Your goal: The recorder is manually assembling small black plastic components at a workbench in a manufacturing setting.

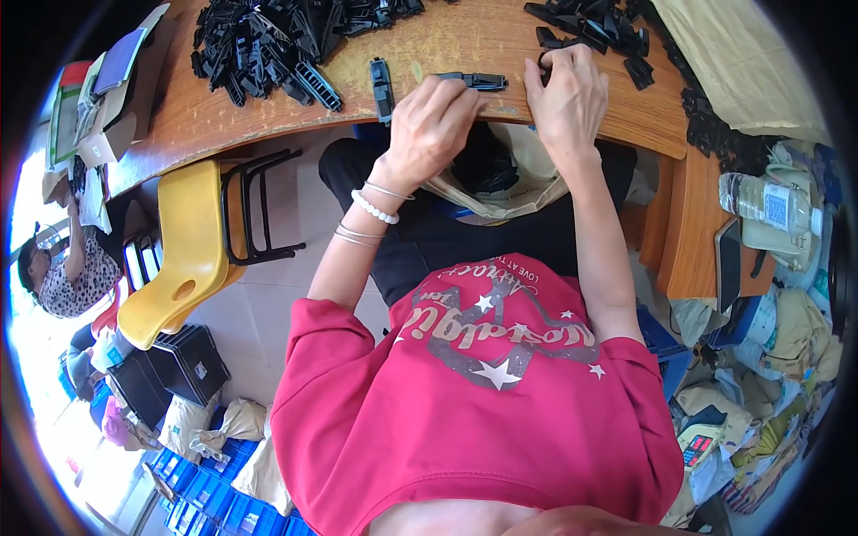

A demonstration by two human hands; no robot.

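Observation:
At the table's front edge, my left hand [433, 125] has its fingers curled down on a long black plastic part [483, 81], whose far end sticks out toward the right. My right hand [569, 103] is closed in a pinch, with a bit of something black [543, 62] showing at the fingertips; its kind is hidden. Left of my left hand, a similar black plastic part [382, 87] lies by itself on the table. A big heap of black plastic parts [259, 49] covers the table farther left, and a smaller heap [599, 27] lies beyond my right hand.
An open bag [527, 201] with black plastic inside sits below the wooden table [483, 49] edge, between my knees. A yellow chair [192, 241] stands at left, near another person [79, 277]. At right are a clear bottle [760, 198] and a phone [727, 265].

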